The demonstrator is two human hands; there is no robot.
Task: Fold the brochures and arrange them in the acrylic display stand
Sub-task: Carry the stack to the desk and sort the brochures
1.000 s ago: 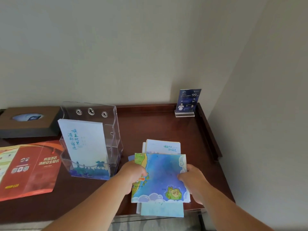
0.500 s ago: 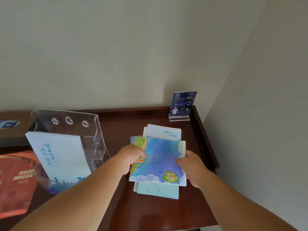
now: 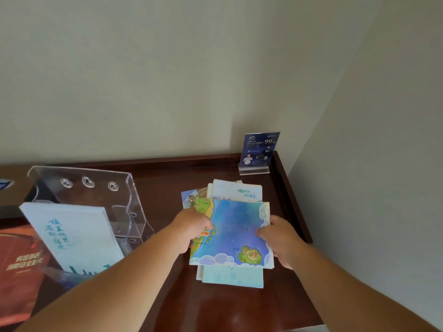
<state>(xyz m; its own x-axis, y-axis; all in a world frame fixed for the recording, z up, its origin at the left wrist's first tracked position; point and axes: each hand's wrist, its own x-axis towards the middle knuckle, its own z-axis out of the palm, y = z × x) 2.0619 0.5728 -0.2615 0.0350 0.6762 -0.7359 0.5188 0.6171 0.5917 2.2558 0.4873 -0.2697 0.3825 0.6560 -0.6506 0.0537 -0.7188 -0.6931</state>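
Hands, left hand [image 3: 191, 230] and right hand [image 3: 279, 238], still clamped on map brochure [image 3: 236, 233], view shifted right, acrylic stand [image 3: 100, 200] nearer left edge

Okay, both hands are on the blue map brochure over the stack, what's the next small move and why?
Probably lift the blue map brochure clear of the stack. The left hand and right hand pinch its side edges while it lies on the other brochures, and the acrylic display stand to the left has open room behind its front brochure.
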